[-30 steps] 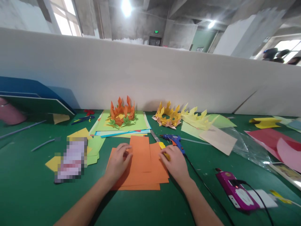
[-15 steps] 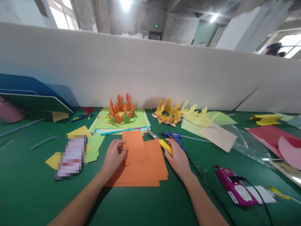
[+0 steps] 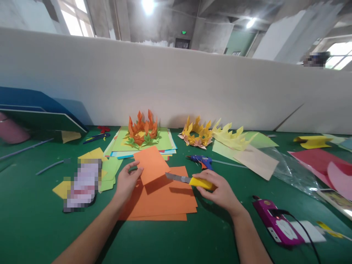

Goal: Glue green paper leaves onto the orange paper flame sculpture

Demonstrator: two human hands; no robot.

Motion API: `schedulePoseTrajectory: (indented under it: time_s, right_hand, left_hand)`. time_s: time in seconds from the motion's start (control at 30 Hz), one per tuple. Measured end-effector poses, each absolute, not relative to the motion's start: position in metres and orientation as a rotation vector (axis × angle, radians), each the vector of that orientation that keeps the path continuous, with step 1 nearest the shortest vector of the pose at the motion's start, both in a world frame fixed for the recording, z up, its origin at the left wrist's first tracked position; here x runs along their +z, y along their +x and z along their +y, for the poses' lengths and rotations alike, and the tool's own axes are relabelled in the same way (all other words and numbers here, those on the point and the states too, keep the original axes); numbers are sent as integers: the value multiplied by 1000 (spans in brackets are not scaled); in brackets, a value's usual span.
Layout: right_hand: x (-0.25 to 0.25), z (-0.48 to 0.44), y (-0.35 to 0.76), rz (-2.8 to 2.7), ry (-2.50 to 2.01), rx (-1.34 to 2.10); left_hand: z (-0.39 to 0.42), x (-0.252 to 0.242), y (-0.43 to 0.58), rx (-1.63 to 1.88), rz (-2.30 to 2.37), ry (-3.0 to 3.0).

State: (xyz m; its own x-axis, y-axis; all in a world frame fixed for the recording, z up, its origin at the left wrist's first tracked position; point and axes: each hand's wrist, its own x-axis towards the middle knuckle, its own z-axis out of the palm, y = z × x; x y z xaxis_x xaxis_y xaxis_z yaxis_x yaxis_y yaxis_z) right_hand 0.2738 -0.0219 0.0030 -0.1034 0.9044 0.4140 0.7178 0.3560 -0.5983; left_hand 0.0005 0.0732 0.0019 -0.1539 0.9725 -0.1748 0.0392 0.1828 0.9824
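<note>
Between its thumb and fingers, my left hand pinches a small orange sheet by its left edge, raised and tilted. Larger orange sheets lie stacked beneath it on the green table. My right hand is wrapped round a yellow utility knife. The knife's blade points left, close to the lower right corner of the small sheet. A blue glue gun lies just beyond my right hand.
An orange paper crown stands on stacked sheets, with a golden crown and pale yellow crown strip to its right. A magenta power strip lies at the right, a pixelated object at the left. Behind rises a white partition.
The small orange sheet has been lifted and turned off the stack by my left hand. My right hand has raised the knife, its blade now pointing left.
</note>
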Motion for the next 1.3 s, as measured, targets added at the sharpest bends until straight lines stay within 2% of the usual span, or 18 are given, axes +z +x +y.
schedulePoseTrajectory:
  time_s: [1.3]
  right_hand:
    - [0,-21,276,-1994,-1522,179]
  left_hand:
    - [71,3,1,1177,1430,1065]
